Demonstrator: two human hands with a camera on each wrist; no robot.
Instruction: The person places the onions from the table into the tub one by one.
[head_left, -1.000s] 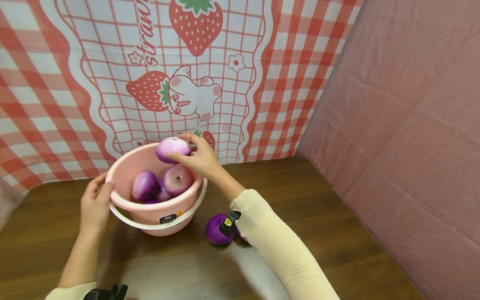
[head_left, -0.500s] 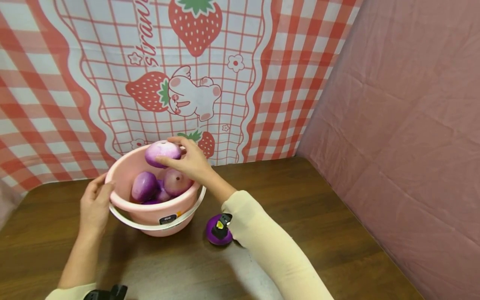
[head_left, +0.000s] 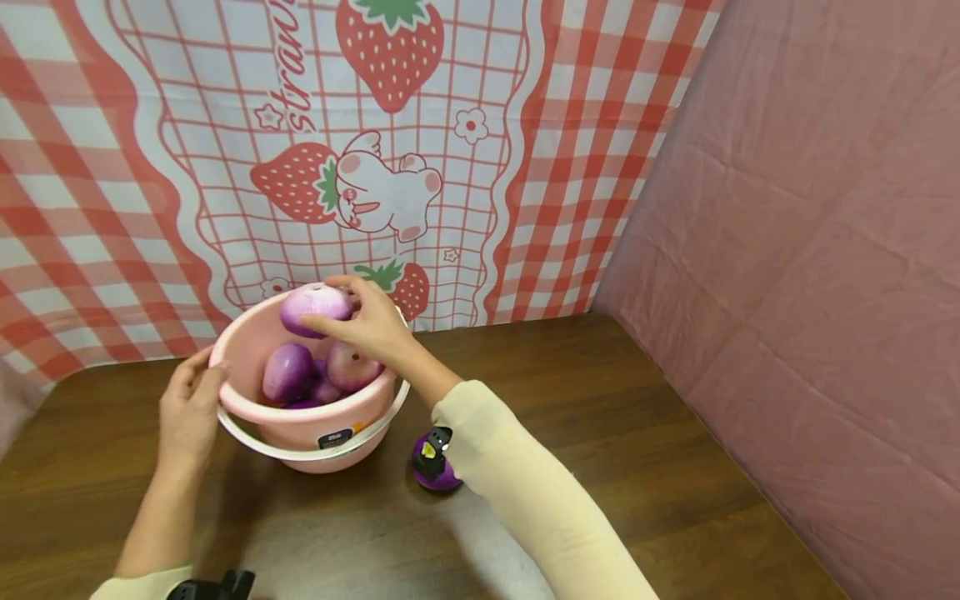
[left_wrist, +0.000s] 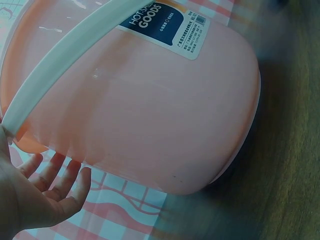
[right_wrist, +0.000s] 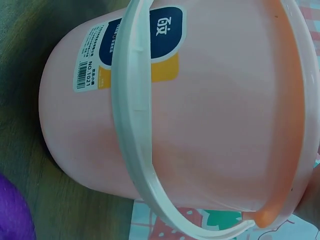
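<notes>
A pink bucket [head_left: 247, 333] with a white handle stands on the table at the left of the head view. My left hand [head_left: 187, 408] holds its left rim, thumb on the edge; in the left wrist view its fingers [left_wrist: 75, 192] lie along the outside wall. Over the bucket's far side, my right hand [head_left: 371, 321] grips a purple onion [head_left: 315, 308] between thumb and fingers. Several more onions lie inside, among them a glossy purple onion [head_left: 288, 372] and a paler onion [head_left: 351, 368]; the lower ones are partly hidden.
Right of the bucket, another purple onion [head_left: 435, 475] sits on the wooden table [head_left: 600, 400], partly hidden by the right wrist camera. A strawberry-print cloth [head_left: 472, 208] hangs behind the table; a pink cloth [head_left: 810, 250] hangs along the right side.
My right hand has moved left and slightly down with the onion, farther over the bucket. My left hand and the bucket stay in place. The sleeve now covers more of the onion on the table.
</notes>
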